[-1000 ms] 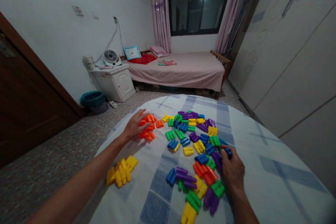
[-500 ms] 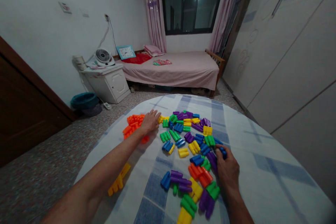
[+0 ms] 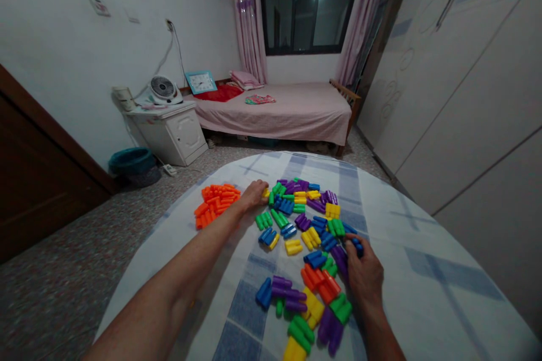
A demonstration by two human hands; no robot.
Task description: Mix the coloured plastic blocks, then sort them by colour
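Note:
A round table under a blue-checked white cloth (image 3: 423,287) carries many coloured plastic blocks. My left hand (image 3: 254,194) reaches far across, fingers curled down onto a yellow block at the near-left edge of the mixed pile (image 3: 305,208). A sorted group of orange blocks (image 3: 214,203) lies just left of that hand. My right hand (image 3: 362,271) rests at the pile's right side, fingers closed around a blue block (image 3: 358,245). Red, purple, green and yellow blocks (image 3: 313,304) lie in front of my right hand.
Beyond the table stand a bed with a pink cover (image 3: 288,110), a white bedside cabinet (image 3: 167,132) with a small fan (image 3: 162,89), and a teal bin (image 3: 131,161) on the floor. White wardrobe doors (image 3: 466,84) fill the right side; a dark wooden door (image 3: 34,180) stands on the left.
My left hand has left the orange group and moved right to the edge of the mixed pile. My right hand has stayed on the blue block. The view shifted, hiding the yellow group under my left arm.

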